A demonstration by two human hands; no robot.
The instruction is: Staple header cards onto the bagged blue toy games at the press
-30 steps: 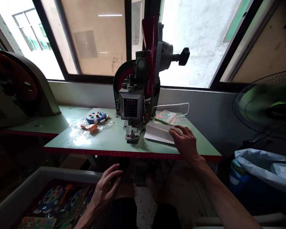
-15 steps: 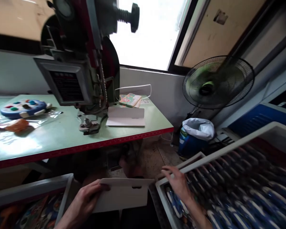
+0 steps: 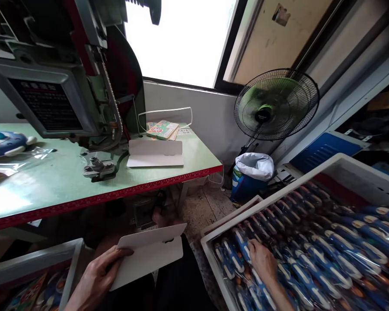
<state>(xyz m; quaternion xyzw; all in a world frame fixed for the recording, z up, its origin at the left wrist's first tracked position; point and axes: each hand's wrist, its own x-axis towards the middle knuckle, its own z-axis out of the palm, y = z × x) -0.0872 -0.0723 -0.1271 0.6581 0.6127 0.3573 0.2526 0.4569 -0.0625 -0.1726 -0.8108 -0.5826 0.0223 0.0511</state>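
Note:
My left hand [image 3: 99, 272] pinches the left end of a folded white card [image 3: 151, 255], which has a cut-out slot near its right side. The card is tilted and partly unfolded over my lap. Inside the crate [image 3: 210, 263] on the right, my right hand [image 3: 262, 261] has its fingers closed on the edge of a blue-and-white toy in a clear bag [image 3: 242, 244]. Rows of similar bagged toys [image 3: 314, 276] stand packed around it. My right fingertips are partly hidden by the hand.
On the green table [image 3: 152, 177] stand a stapling machine [image 3: 94, 86], another folded white card [image 3: 155, 157], printed cards [image 3: 164, 129] and a blue toy [image 3: 6, 144]. A second crate [image 3: 74, 259] sits at lower left. A fan [image 3: 262, 114] and a lined bin [image 3: 253, 177] stand beyond.
My right hand has gone from above the crate's near edge down into the toys and closed on one. The card in my left hand has tilted. The view has turned right.

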